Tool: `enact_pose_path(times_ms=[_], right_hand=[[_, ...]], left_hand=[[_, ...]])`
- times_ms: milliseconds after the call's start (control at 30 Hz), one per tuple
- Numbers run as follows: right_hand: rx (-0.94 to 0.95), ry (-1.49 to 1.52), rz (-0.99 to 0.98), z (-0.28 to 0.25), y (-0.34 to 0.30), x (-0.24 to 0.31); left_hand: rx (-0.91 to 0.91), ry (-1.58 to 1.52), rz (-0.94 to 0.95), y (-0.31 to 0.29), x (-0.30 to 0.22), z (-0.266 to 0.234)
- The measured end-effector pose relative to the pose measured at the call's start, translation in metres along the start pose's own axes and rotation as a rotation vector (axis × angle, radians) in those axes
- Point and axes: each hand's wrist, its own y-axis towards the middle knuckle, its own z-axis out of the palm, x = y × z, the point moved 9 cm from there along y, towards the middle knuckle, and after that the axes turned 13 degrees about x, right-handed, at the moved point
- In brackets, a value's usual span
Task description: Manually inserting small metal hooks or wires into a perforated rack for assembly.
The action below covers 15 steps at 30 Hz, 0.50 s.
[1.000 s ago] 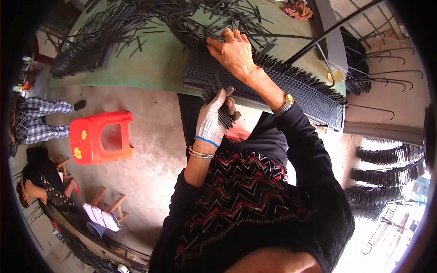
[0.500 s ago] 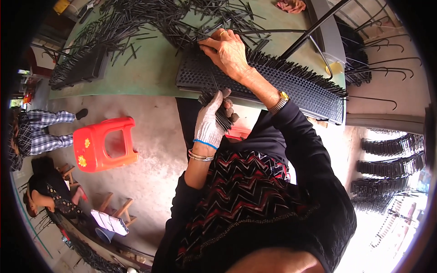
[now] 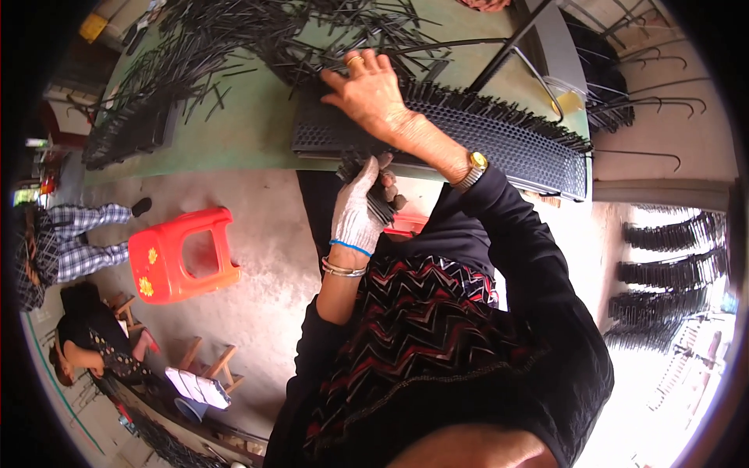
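My left hand (image 3: 355, 209), in a white knitted glove with bare fingertips, is closed around a bundle of thin black sticks (image 3: 380, 209). It sits just below the near edge of a black perforated rack (image 3: 499, 140). Over the left part of that rack hangs my bare right hand (image 3: 368, 97), its fingers apart and nothing visible between them. Short black sticks (image 3: 499, 105) stand in the holes along the rack's far side. The right hand and forearm cover part of the rack.
Loose black sticks (image 3: 234, 39) are heaped across the green table (image 3: 234, 117). A dark block-like rack (image 3: 136, 136) stands at the table's left. Black metal bars (image 3: 511, 51) rise behind the perforated rack. A red stool (image 3: 168, 273) and two other people are to the left.
My right hand has moved slightly left and its fingers have spread from a closed pinch. The left hand still grips its bundle in nearly the same place.
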Motion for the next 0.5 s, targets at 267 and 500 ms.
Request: enact_pose_path(times_ms=[267,500], right_hand=[[-0.071,0.068,-0.510,-0.063,-0.040,0.101],[-0.057,0.117,-0.704,-0.064,-0.071,0.159]], left_hand=[[0.068,0.064,-0.144,0.006,0.034,-0.023],[-0.090,-0.073,-0.360,0.021,0.077,-0.026]])
